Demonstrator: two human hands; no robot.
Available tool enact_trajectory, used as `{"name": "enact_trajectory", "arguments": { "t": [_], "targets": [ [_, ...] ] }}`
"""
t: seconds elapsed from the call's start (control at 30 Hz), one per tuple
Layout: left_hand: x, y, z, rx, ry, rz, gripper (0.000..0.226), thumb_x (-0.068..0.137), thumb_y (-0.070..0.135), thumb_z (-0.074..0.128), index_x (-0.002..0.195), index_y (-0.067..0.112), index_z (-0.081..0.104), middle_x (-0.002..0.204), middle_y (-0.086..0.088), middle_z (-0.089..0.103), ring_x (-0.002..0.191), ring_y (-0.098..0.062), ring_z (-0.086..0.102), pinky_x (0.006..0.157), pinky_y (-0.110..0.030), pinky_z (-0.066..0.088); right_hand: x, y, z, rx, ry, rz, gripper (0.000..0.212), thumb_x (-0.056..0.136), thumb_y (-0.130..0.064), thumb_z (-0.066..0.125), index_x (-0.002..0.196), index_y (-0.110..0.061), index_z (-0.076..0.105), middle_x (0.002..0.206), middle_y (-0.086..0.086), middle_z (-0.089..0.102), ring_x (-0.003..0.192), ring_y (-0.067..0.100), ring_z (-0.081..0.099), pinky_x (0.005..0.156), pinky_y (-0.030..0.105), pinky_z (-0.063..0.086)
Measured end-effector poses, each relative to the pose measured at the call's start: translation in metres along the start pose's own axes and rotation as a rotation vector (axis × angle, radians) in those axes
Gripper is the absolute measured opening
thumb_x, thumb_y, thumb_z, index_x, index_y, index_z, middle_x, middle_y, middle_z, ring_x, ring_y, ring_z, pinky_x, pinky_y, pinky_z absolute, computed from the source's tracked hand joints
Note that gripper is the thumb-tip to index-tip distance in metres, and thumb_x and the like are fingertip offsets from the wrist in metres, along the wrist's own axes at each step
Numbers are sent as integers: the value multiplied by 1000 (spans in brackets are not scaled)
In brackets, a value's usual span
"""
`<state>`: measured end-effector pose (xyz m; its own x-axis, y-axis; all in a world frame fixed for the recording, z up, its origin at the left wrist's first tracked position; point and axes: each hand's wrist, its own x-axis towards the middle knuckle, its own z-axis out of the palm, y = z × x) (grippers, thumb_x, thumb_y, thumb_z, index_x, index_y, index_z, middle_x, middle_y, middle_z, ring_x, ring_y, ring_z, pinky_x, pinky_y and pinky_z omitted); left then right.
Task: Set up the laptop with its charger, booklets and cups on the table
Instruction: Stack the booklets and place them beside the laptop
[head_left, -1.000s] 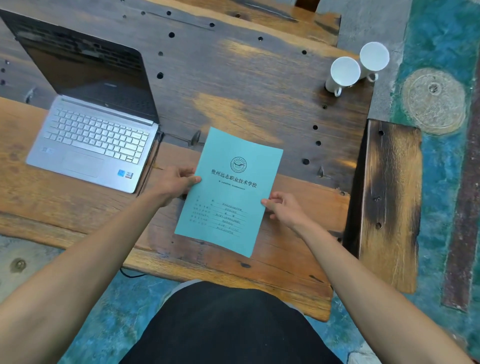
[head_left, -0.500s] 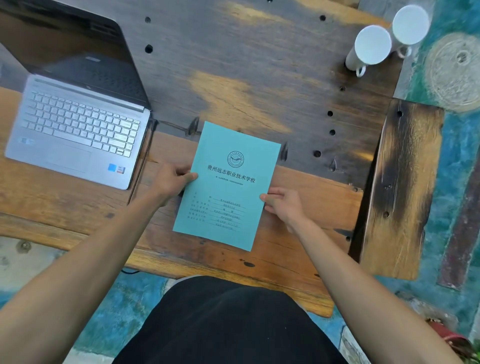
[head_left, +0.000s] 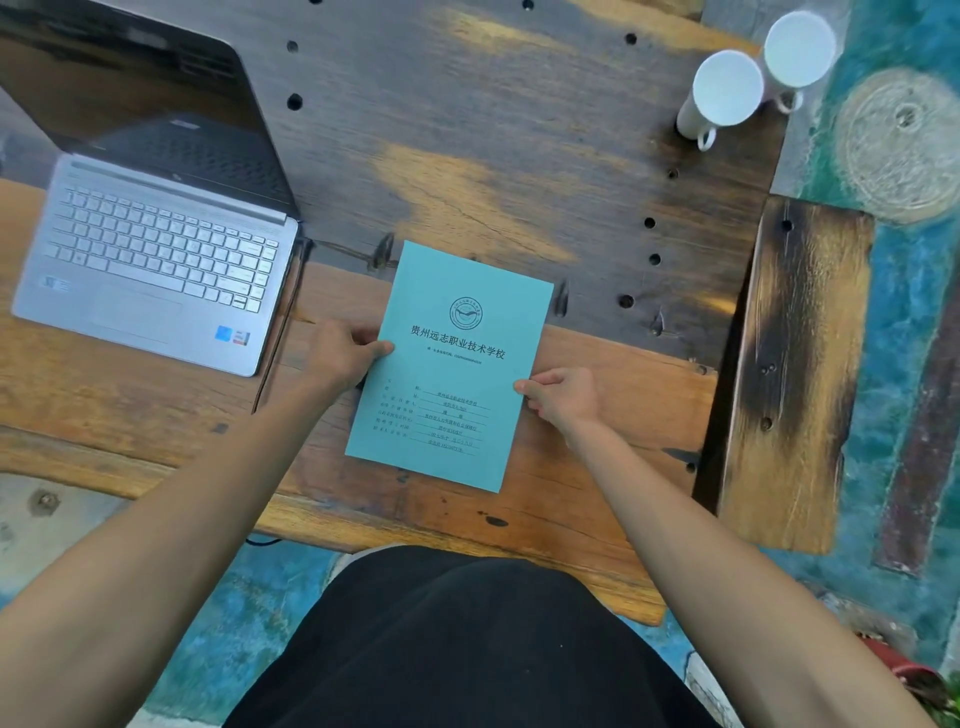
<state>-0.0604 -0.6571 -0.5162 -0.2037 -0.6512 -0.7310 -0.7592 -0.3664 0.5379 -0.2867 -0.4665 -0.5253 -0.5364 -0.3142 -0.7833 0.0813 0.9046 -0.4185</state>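
Observation:
A teal booklet (head_left: 457, 343) with black printed text lies on the wooden table (head_left: 519, 156), near its front edge. My left hand (head_left: 343, 356) grips the booklet's left edge and my right hand (head_left: 563, 397) grips its right edge. An open silver laptop (head_left: 150, 260) with a dark screen stands at the left. A thin dark cable (head_left: 280, 338) runs along the laptop's right side. Two white cups (head_left: 727, 96) stand side by side at the table's far right corner.
A scorched wooden bench plank (head_left: 795, 364) sits to the right of the table. The floor (head_left: 904, 312) is painted teal, with a round metal cover (head_left: 898, 145) near the cups. The tabletop has several drilled holes. My dark-clothed lap fills the bottom centre.
The camera view has shifted slightly, so the laptop and cups sit further apart in frame. Both hands still hold the booklet at nearly the same spot on the table.

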Motion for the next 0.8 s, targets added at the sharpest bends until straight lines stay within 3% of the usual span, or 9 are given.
{"name": "enact_trajectory", "arguments": {
  "t": [0.17,0.23,0.33,0.47,0.6,0.8],
  "targets": [
    [-15,2,4,319,62,295,43,93,24,65,135,22,59,124,-3,69,95,-24,69,84,-47,59,-25,6,-8,-202,54,-184,31,91,-46,70,105,-19,77,103,-3,76,97,14,64,86,33,51],
    [-21,-3,7,438,108,409,61,93,35,65,149,22,45,140,-6,58,116,-27,60,99,-46,50,-36,15,-15,-238,85,-241,43,95,-51,62,119,-17,72,115,-1,74,107,16,62,91,33,49],
    [-39,-7,15,498,165,493,75,92,49,63,157,31,30,162,-6,33,147,-34,30,120,-50,26,-47,33,-28,-324,170,-329,54,97,-57,52,135,-20,63,134,1,67,124,24,60,100,39,50],
    [-63,-3,31,488,156,524,82,88,62,57,158,41,20,169,5,11,155,-35,-3,121,-56,11,-52,54,-48,-458,291,-369,64,95,-65,47,149,-31,47,159,-1,43,144,25,43,111,46,43],
    [-79,10,49,507,156,621,82,86,69,48,158,41,20,169,5,11,155,-34,-2,120,-63,10,-54,68,-72,-497,356,-391,76,91,-74,43,155,-36,34,168,-1,26,153,25,26,119,48,31],
    [-95,36,93,484,163,709,78,89,65,48,158,41,20,169,7,10,156,-31,-2,120,-63,10,-54,87,-108,-497,400,-425,80,90,-75,43,158,-35,29,170,-3,18,157,19,16,124,45,25]
  ]
}}
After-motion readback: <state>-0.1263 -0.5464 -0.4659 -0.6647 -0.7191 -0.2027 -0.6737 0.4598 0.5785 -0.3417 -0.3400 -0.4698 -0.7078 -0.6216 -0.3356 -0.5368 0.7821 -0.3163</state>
